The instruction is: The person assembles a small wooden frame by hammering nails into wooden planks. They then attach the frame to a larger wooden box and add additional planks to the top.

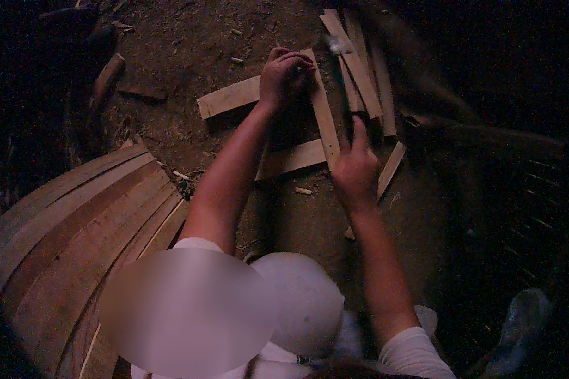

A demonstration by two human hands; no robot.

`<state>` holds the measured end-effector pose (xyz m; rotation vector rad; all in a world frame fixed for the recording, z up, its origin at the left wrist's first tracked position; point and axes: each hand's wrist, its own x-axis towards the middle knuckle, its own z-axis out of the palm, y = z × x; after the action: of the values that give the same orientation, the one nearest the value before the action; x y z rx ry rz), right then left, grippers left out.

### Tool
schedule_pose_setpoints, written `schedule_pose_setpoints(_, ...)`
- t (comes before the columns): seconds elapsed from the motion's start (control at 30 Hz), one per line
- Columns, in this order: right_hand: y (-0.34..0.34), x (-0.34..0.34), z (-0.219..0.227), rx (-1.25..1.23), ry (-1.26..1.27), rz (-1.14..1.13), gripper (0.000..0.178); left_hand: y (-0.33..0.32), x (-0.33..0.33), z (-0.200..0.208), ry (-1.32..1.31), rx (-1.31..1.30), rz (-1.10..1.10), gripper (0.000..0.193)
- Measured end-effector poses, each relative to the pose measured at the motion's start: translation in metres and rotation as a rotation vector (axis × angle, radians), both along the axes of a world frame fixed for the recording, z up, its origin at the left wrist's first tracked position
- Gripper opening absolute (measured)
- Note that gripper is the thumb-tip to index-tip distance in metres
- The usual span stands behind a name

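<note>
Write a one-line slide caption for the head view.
Left hand steadies crossed wooden slats on a dirt floor while right hand grips a hammer.

**One head-worn view, looking steeply down**

A single fisheye camera on the person's head faces down over both forearms, which enter from the lower edge; the right hand [355, 165], gripping a hammer [346, 82], sits near centre; beyond that grip lies dirt floor [189, 38]; edges bend and darken toward the rim.

Slat stack [76, 234] left; crossed slats [322, 114] ahead; loose slats [367, 69] right.
</note>
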<state>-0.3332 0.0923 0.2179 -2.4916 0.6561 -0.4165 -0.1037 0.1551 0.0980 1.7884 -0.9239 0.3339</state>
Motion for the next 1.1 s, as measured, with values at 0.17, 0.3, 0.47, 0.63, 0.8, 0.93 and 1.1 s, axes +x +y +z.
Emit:
schedule_pose_setpoints(0.17, 0.005, -0.004, 0.002, 0.007, 0.240, -0.021, 0.043, -0.003, 0.007, -0.010, -0.019, 0.046, 0.017, 0.014)
schedule_pose_setpoints(0.3, 0.007, -0.003, 0.005, -0.003, 0.026, -0.001, 0.043, -0.004, 0.011, -0.017, -0.065, 0.010, -0.046, 0.017)
schedule_pose_setpoints(0.47, 0.006, 0.000, 0.000, -0.014, 0.169, -0.017, 0.042, -0.005, 0.009, -0.016, -0.019, 0.044, 0.013, 0.016)
schedule_pose_setpoints(0.63, 0.008, -0.005, -0.001, -0.049, 0.139, 0.011, 0.045, 0.001, 0.005, -0.009, 0.018, 0.044, 0.001, 0.014)
schedule_pose_setpoints(0.8, 0.011, -0.031, -0.001, -0.113, 0.133, 0.003, 0.044, 0.007, -0.004, -0.011, 0.062, 0.077, 0.002, 0.018)
schedule_pose_setpoints(0.93, 0.010, -0.078, -0.008, -0.053, -0.059, -0.058, 0.044, 0.017, 0.006, -0.018, 0.187, 0.064, -0.165, 0.023)
schedule_pose_setpoints(1.1, 0.010, -0.119, -0.016, 0.180, 0.164, -0.041, 0.043, 0.051, 0.024, -0.038, 0.161, 0.232, -0.029, 0.037)
